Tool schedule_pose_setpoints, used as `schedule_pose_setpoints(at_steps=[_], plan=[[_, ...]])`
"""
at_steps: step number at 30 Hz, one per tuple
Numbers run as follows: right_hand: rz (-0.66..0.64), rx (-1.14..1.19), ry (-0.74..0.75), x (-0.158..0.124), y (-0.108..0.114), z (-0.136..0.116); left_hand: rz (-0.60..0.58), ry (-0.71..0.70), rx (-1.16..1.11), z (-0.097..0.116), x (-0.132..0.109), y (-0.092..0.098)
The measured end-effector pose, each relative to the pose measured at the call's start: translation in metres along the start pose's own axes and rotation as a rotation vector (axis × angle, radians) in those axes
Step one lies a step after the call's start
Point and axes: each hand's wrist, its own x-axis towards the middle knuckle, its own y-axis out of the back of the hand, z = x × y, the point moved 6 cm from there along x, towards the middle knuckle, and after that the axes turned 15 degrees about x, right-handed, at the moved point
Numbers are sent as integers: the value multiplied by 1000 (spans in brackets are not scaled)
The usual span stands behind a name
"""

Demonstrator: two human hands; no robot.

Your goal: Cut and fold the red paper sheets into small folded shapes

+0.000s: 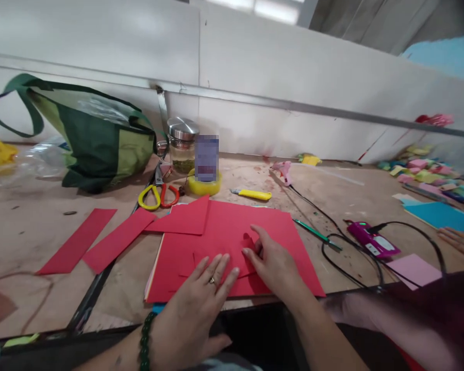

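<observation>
A stack of red paper [228, 216] lies on the table in front of me. My left hand [201, 304] rests on it, fingers stretched out, pressing a smaller red paper piece [241, 268] flat against the stack. My right hand [272, 260] has its thumb and index finger closed around the far right end of that piece, which curls up between them. My left fingers partly cover the piece. Two red paper strips [77, 242] and a slanted red offcut [183, 219] lie to the left, the offcut overlapping the stack.
Behind the stack are scissors [158, 190], a yellow cutter [255, 195], tape [204, 184] and a glass jar [183, 149]. A green pen [317, 234], pink glue gun [283, 170] and corded purple power strip [373, 241] lie right. Another person's hand [460, 242] is far right; a green bag [96, 144] stands left.
</observation>
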Motion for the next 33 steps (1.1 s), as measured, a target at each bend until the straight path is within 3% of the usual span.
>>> schedule_pose_setpoints(at_steps=[4,7,17,23,29,33], plan=[[38,110,35,-8,9,-1,-4,0,5,-1,-1,3],[-38,203,113,-16,9,-3,-4,-11,19,0,0,5],[-81,103,55,-20,-5,4,64,-6,64,1,-2,1],[-119,153,63,-24,8,14,71,-6,64,1,-3,0],[-66,115,58,-28,34,43,86,-8,79,1,-2,2],[107,-68,208,-37,47,22,89,-4,93,0,0,5]])
